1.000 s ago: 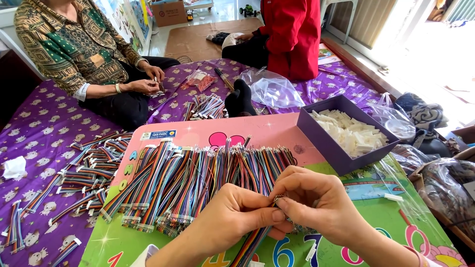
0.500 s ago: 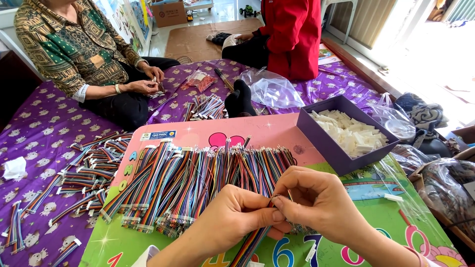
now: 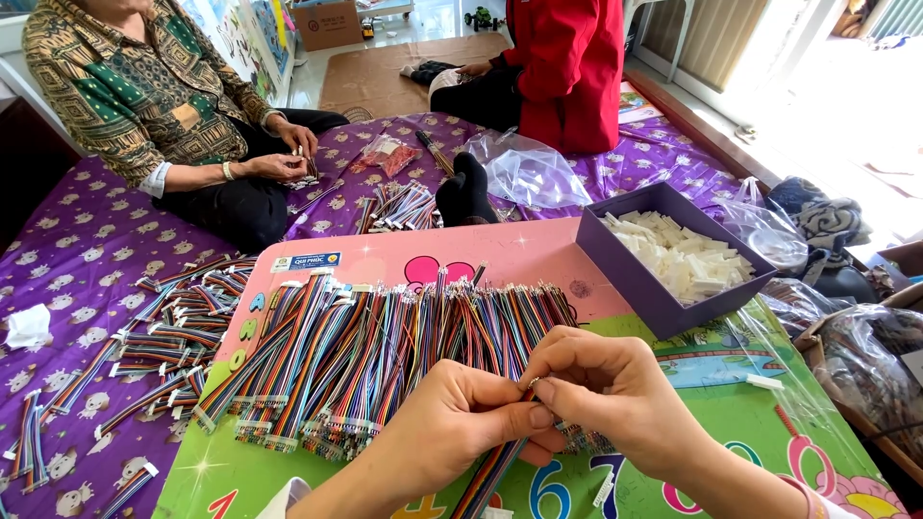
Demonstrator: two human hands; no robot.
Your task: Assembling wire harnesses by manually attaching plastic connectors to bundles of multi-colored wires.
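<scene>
My left hand (image 3: 460, 430) and my right hand (image 3: 611, 396) meet low in the middle of the view, fingertips pinched together on the end of a multicoloured ribbon cable (image 3: 488, 475) that trails down toward me. Just beyond the hands lies a wide spread of similar rainbow cables (image 3: 365, 346) on a pink and green play board (image 3: 500, 255). A purple box (image 3: 630, 274) of small white connector pieces stands to the right of the spread.
Finished cables (image 3: 163, 332) lie scattered on the purple blanket (image 3: 77, 279) at left. A person in a patterned shirt (image 3: 144, 91) sits at far left handling cables; another person in red (image 3: 572, 67) sits at the back. Clear plastic bags (image 3: 529, 168) lie near the box and at right.
My hands have stayed pinched on the cable end, with only slight finger movement. The other people have barely moved.
</scene>
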